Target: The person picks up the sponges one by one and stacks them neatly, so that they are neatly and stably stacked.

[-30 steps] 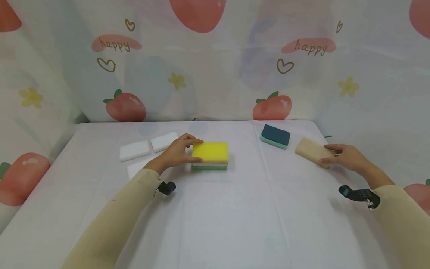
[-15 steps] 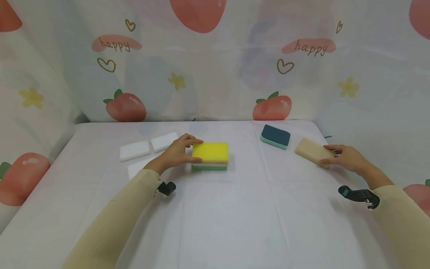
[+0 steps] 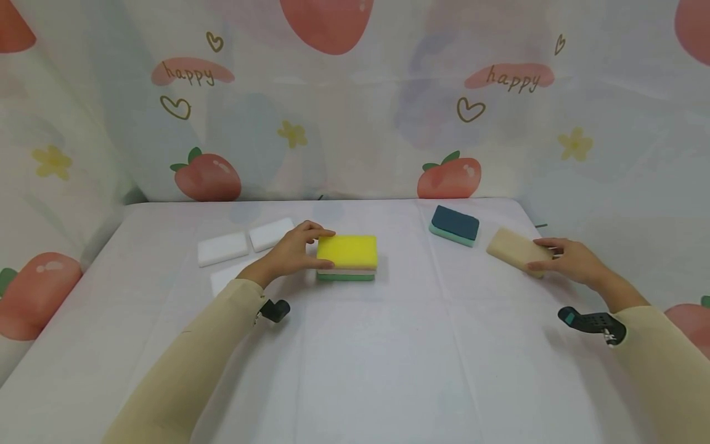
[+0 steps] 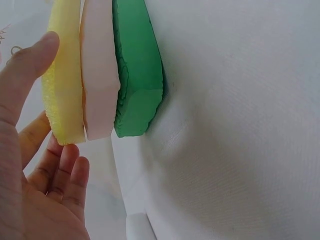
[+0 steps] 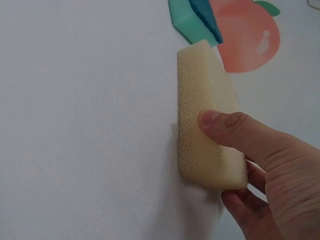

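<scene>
My left hand pinches the yellow sponge, thumb on its near edge and index finger at its far edge. That sponge tops a stack; under it lie a pale pink sponge and, lowest on the cloth, a green one. At the table's right side my right hand grips the beige sponge by its near right end, thumb on the long side face. In the right wrist view the other fingers curl behind the beige sponge and are partly hidden.
Behind and left of the beige sponge lies a dark blue and mint scouring sponge. White sponges lie at the left, one partly hidden by my left arm. The white-clothed table ends at a printed curtain.
</scene>
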The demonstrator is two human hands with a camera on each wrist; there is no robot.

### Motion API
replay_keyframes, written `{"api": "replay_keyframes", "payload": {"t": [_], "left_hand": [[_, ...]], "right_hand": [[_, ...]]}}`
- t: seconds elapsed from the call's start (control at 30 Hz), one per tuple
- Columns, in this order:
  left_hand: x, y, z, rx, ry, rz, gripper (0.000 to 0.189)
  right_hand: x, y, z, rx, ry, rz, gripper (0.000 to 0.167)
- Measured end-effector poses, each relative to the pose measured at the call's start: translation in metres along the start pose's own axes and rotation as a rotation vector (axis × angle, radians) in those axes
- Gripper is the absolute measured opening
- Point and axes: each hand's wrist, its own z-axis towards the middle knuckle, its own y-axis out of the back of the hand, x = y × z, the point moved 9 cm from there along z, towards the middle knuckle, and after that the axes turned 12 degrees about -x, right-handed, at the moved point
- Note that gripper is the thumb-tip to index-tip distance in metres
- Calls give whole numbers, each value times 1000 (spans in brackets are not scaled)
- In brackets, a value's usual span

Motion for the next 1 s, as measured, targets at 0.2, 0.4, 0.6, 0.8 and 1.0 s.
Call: {"api": "replay_keyframes", "payload": {"t": [0.2, 0.4, 0.6, 0.8, 1.0], "left_hand": [[0, 0, 0, -3, -7, -5, 69], [0, -1, 0, 5, 11, -9, 69], [-1, 0, -1, 4, 22, -21, 69], [-1, 0, -1, 1, 13, -23, 68], [1, -1, -1, 0, 9, -32, 69]], "right_hand": [[1, 1, -1, -6, 2, -1, 92], [3, 2, 0, -5, 8, 4, 91], [7, 6, 2, -7, 28, -5, 91], [10, 12, 1, -6, 52, 4, 87], [12, 17, -1, -18, 60, 4, 85]]}}
